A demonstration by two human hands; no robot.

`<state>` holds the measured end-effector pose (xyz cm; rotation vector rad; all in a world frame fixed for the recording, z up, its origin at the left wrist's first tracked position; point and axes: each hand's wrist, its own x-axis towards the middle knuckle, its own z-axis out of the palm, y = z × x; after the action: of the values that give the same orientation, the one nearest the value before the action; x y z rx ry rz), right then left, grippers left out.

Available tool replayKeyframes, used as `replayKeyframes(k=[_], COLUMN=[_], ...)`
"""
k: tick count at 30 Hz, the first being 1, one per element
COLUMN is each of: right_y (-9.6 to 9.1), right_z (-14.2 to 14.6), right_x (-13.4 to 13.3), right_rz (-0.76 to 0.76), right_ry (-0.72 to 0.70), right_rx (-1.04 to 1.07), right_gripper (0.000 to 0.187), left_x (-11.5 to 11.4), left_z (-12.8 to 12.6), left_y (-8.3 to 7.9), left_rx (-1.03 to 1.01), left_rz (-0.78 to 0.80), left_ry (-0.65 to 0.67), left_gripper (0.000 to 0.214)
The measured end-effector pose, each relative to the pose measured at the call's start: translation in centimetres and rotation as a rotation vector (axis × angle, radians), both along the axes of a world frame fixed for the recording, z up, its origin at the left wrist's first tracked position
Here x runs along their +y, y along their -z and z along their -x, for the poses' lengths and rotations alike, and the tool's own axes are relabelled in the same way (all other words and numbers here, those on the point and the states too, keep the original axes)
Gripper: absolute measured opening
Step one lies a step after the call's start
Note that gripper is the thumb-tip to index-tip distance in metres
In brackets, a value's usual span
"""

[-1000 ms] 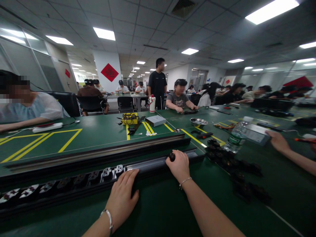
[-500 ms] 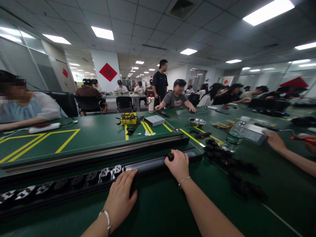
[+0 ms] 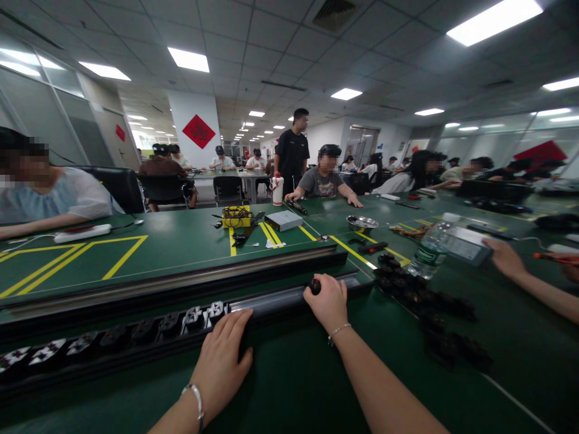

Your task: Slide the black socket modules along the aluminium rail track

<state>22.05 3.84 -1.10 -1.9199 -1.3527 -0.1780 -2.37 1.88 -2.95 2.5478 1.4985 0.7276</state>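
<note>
A long black rail (image 3: 275, 299) lies across the green table in front of me, with several black socket modules (image 3: 136, 330) seated in its left part. My left hand (image 3: 221, 361) rests flat on the rail's near edge, fingers stretched out. My right hand (image 3: 326, 304) is closed on a small black part (image 3: 315, 286) that sits on top of the rail near its right end. A second, longer dark rail (image 3: 181, 278) lies just behind the first.
Loose black modules (image 3: 420, 298) lie in a row to the right, beside a water bottle (image 3: 429, 250). Another person's hand (image 3: 504, 258) holds a grey device at far right. A yellow box (image 3: 237, 217), a white box (image 3: 284, 220) and a metal dish (image 3: 362, 223) lie farther back. People sit around the table.
My hands have stayed on the rail. Only the view shifted slightly, and people in the background moved a little.
</note>
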Motion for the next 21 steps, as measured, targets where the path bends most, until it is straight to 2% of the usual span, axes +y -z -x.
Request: replayKeyframes(k=[21], right_y=[0.17], right_z=[-0.14], right_x=[0.14], right_rz=[0.005], right_ry=[-0.007], right_rx=[0.013], right_gripper=[0.025], left_x=[0.04], left_z=[0.07], left_y=[-0.03], left_rx=[0.011], left_rz=[-0.012], left_ry=[0.007], left_gripper=[0.054])
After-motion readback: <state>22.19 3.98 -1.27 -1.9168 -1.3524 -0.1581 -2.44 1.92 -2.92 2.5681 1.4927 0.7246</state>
